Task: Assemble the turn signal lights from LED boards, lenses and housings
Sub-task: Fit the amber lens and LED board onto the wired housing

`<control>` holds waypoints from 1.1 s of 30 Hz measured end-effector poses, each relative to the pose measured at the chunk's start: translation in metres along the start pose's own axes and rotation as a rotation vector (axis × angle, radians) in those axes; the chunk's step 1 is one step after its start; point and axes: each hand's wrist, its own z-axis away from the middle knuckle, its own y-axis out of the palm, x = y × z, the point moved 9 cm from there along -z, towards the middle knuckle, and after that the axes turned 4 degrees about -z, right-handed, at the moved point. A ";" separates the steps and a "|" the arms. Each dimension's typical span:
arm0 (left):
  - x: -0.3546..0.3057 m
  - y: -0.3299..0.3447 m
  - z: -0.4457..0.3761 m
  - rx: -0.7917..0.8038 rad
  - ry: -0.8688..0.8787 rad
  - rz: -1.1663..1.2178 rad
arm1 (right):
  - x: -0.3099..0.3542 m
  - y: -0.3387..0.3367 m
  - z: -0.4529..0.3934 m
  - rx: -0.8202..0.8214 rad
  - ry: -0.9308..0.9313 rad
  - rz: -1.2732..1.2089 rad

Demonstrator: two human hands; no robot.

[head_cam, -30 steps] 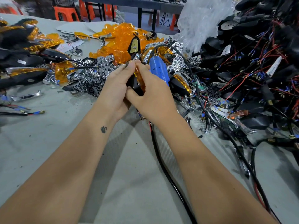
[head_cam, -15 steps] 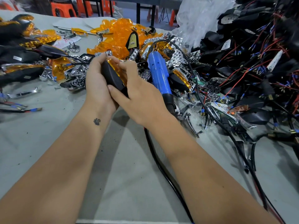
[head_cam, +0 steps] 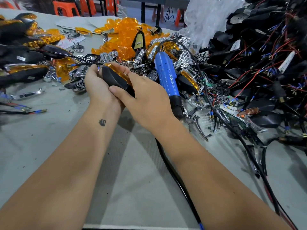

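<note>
Both hands are on one turn signal (head_cam: 116, 77), held above the middle of the tabletop (head_cam: 132, 180): left hand (head_cam: 98, 87) cups the black housing, right hand (head_cam: 146, 100) pinches the amber lens edge. Looks light, rigid, a bit slick, so grip the housing sides, not the lens face.

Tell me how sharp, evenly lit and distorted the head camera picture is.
Head view: the left hand and right hand gripping the black-housed, amber-lensed turn signal light are sharp; the far orange plastic stools are soft; light is soft and even, with faint shadows on the grey table cloth; glare flecks the chrome reflector pieces; wide-angle bending stretches the forearms.
</note>
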 end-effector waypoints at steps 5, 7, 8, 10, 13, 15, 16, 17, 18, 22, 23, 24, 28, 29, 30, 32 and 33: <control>0.004 -0.008 0.003 -0.101 -0.047 -0.024 | 0.003 -0.001 0.001 0.027 -0.041 0.063; 0.004 -0.007 0.002 -0.101 -0.049 -0.015 | 0.004 -0.004 0.001 0.014 -0.046 0.053; 0.003 -0.007 0.002 -0.099 -0.051 -0.025 | 0.004 -0.004 0.001 0.012 -0.051 0.053; 0.004 -0.008 0.001 -0.097 -0.056 -0.047 | 0.005 -0.003 0.001 0.014 -0.054 0.040; 0.004 -0.008 -0.001 -0.076 -0.046 -0.058 | 0.000 -0.001 0.002 0.020 -0.027 -0.054; 0.007 -0.006 -0.002 -0.041 -0.043 -0.027 | -0.004 0.000 0.002 0.022 -0.005 -0.138; 0.008 -0.005 -0.001 -0.025 -0.048 -0.010 | -0.006 0.000 0.001 0.024 0.003 -0.173; 0.009 -0.005 -0.001 -0.020 -0.056 0.006 | -0.007 0.001 0.001 0.028 0.010 -0.200; 0.010 -0.007 -0.001 -0.019 -0.067 0.019 | -0.007 0.001 0.001 0.028 0.016 -0.219; 0.006 0.002 0.000 0.062 -0.047 -0.057 | -0.011 -0.003 0.001 -0.023 0.018 -0.301; 0.004 0.002 -0.001 0.059 -0.010 -0.120 | -0.011 -0.004 0.001 -0.034 0.006 -0.294; 0.002 0.002 -0.001 0.042 0.027 -0.172 | -0.010 -0.005 0.001 -0.047 -0.013 -0.246; -0.003 0.003 -0.002 -0.005 0.091 -0.260 | -0.008 -0.013 0.000 -0.114 -0.042 -0.209; -0.005 0.005 -0.003 -0.001 0.114 -0.283 | -0.008 -0.016 0.001 -0.142 -0.044 -0.271; -0.008 0.007 -0.003 0.012 0.144 -0.295 | -0.008 -0.018 0.001 -0.170 -0.041 -0.318; -0.014 0.013 0.001 0.073 0.225 -0.239 | -0.005 -0.021 0.001 -0.214 -0.035 -0.356; -0.016 0.015 0.003 0.105 0.238 -0.196 | -0.003 -0.022 0.001 -0.235 -0.040 -0.354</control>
